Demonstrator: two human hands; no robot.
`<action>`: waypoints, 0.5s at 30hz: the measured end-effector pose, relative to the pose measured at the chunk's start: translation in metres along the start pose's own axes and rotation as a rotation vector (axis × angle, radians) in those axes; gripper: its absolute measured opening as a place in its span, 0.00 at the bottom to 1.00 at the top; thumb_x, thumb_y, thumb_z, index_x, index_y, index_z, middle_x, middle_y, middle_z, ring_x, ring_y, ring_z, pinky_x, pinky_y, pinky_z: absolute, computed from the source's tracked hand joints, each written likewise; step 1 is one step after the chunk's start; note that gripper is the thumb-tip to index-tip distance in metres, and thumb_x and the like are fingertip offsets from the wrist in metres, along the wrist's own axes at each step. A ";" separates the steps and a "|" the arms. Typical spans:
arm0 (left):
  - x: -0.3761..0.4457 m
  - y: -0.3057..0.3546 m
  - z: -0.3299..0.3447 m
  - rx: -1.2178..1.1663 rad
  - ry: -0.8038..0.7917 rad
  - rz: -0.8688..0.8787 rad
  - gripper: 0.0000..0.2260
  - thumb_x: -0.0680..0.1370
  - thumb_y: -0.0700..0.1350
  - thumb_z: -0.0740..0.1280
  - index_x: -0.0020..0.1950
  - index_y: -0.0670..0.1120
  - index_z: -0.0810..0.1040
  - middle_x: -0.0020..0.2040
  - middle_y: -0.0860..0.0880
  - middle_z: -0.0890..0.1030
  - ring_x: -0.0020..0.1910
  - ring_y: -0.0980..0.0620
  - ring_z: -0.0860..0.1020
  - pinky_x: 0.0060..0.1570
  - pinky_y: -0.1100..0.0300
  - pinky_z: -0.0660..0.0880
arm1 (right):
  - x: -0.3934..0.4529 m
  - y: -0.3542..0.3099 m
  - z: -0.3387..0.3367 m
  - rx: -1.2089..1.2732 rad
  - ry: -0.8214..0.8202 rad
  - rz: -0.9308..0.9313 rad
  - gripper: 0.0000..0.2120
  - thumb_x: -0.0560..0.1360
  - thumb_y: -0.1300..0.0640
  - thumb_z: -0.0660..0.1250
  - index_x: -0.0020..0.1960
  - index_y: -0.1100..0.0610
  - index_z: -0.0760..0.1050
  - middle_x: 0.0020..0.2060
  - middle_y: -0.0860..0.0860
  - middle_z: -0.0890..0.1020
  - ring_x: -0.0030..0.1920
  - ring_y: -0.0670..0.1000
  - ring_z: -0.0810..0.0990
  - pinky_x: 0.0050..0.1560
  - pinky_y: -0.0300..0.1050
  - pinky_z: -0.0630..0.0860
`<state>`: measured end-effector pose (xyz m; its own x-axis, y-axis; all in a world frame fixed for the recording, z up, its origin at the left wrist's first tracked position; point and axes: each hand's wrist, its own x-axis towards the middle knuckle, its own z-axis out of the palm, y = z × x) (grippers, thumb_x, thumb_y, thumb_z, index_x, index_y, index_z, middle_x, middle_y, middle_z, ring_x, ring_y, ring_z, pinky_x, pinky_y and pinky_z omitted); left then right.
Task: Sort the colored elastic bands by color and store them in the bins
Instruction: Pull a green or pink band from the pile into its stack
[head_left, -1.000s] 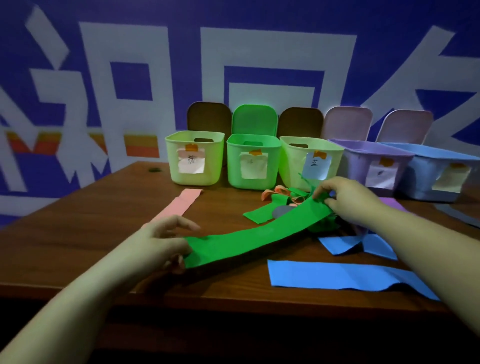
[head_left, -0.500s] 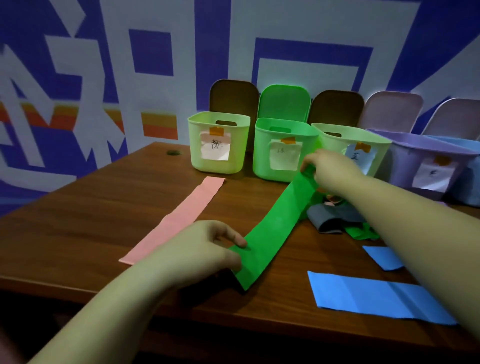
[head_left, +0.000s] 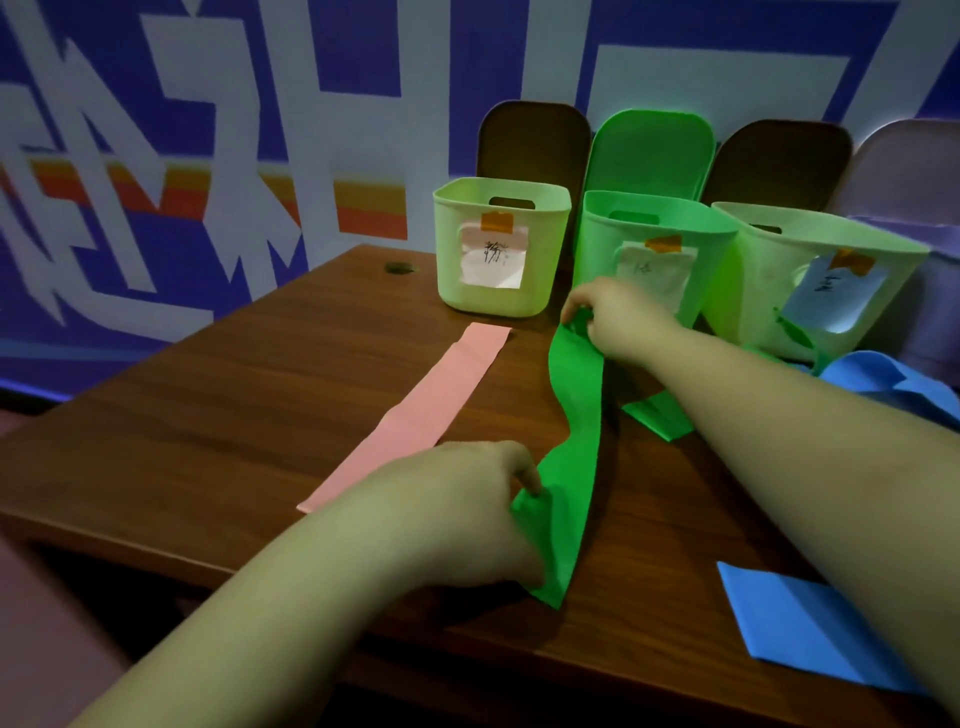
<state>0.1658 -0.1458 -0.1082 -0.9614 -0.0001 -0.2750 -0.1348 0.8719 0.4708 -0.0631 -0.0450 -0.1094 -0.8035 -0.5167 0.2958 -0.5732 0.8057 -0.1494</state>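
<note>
head | left hand (head_left: 467, 499) pinches near end of green band (head_left: 576, 415), right hand (head_left: 618, 317) pinches far end by green bin (head_left: 649, 260) | band slack over table (head_left: 208, 415), probably being laid beside pink band (head_left: 415, 415) | labels unreadable

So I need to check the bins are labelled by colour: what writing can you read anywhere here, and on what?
"粉", handwritten: paper label on the left pale green bin.
Label on the green bin: too faint to read.
Label on the third bin: blurred, unreadable.
Wall lettering: cropped, unreadable.
</note>
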 end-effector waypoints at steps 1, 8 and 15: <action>-0.001 0.000 -0.001 0.031 0.013 0.004 0.27 0.69 0.56 0.73 0.65 0.64 0.67 0.39 0.59 0.65 0.43 0.57 0.69 0.43 0.62 0.71 | 0.001 -0.001 0.003 -0.001 -0.005 0.001 0.20 0.74 0.72 0.58 0.54 0.51 0.77 0.62 0.54 0.74 0.58 0.56 0.75 0.52 0.52 0.78; 0.001 -0.004 0.001 -0.069 0.044 0.017 0.23 0.68 0.53 0.75 0.60 0.61 0.71 0.39 0.58 0.67 0.36 0.57 0.69 0.34 0.67 0.67 | 0.006 0.009 0.003 -0.068 -0.032 0.014 0.23 0.72 0.75 0.56 0.54 0.51 0.77 0.63 0.55 0.74 0.59 0.58 0.75 0.53 0.53 0.77; 0.001 -0.001 0.004 -0.154 -0.023 0.011 0.25 0.66 0.53 0.76 0.60 0.60 0.71 0.39 0.57 0.69 0.36 0.58 0.71 0.34 0.67 0.67 | 0.006 0.012 -0.005 -0.030 -0.032 0.026 0.22 0.72 0.74 0.58 0.54 0.51 0.78 0.64 0.55 0.73 0.57 0.57 0.76 0.49 0.49 0.78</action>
<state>0.1660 -0.1448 -0.1121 -0.9576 0.0213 -0.2872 -0.1614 0.7861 0.5967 -0.0741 -0.0364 -0.1047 -0.8232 -0.5040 0.2613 -0.5472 0.8271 -0.1285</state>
